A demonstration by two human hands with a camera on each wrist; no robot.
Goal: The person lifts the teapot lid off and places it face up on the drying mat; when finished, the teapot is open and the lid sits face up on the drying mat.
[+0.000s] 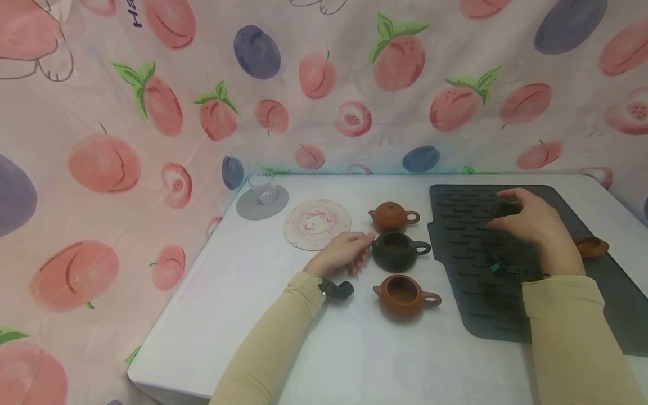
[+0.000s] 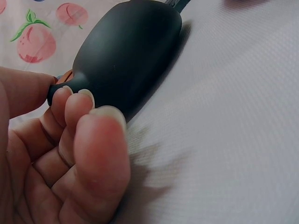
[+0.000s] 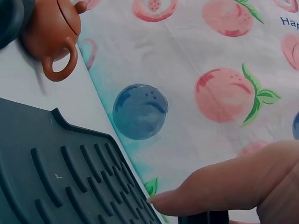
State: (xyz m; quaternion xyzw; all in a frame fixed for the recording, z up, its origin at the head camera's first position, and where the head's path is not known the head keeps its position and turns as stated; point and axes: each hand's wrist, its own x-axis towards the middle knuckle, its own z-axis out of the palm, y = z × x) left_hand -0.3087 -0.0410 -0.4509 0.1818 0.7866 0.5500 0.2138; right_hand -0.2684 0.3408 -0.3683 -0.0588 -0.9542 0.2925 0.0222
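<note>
My left hand (image 1: 346,251) pinches the spout of a black teapot (image 1: 396,251) between thumb and fingertips. The pot stands upright on the white table with its top uncovered. Over the dark ridged drying mat (image 1: 455,281), my right hand (image 1: 531,219) holds a black teapot lid (image 1: 505,209) between thumb and fingers. Only a dark edge of that lid (image 3: 203,218) shows in the right wrist view. Behind the black pot is an orange-brown teapot (image 1: 392,217) with its lid on. In front stands a reddish-brown teapot (image 1: 402,297), uncovered.
A brown lid (image 1: 591,246) lies toward the mat's right side, partly behind the right hand. At the back left, a clear glass (image 1: 264,188) stands on a grey round coaster (image 1: 248,208). Beside it lies a round printed mat (image 1: 298,230). Fruit-patterned cloth (image 1: 379,140) hangs behind the table.
</note>
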